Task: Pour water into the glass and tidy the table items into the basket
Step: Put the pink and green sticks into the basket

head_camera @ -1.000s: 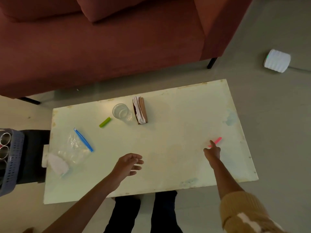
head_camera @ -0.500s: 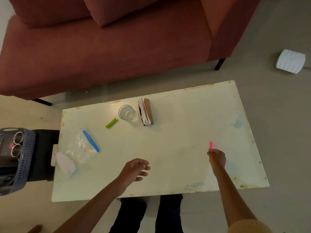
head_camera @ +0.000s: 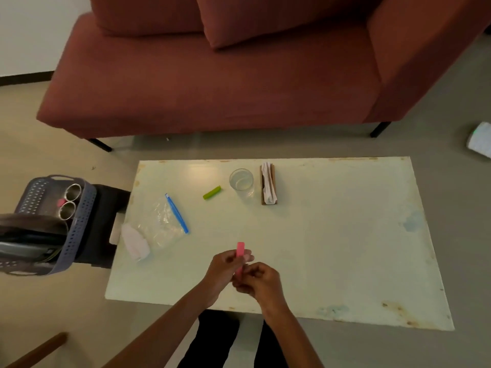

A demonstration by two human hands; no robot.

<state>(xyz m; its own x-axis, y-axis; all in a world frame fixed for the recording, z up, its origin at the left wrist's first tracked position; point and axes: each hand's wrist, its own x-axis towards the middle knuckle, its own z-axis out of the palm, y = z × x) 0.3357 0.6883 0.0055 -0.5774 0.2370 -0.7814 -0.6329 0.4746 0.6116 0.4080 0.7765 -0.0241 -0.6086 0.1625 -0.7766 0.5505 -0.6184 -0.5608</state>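
Both hands meet over the near middle of the pale table. A pink clip stands between them: my left hand pinches its upper part and my right hand holds its lower end. A clear glass with water stands at the far side, a green clip to its left. Further left lies a clear zip bag with a blue seal and a white cloth. The blue-grey perforated basket sits off the table's left end with two metal cups inside.
A wooden napkin holder stands right of the glass. A red sofa runs along the far side. A white object lies on the floor at right. My legs show under the near table edge.
My right hand lifted the pink clip from the table's right side and carried it left to the middle. My left hand came over and took hold of it too.
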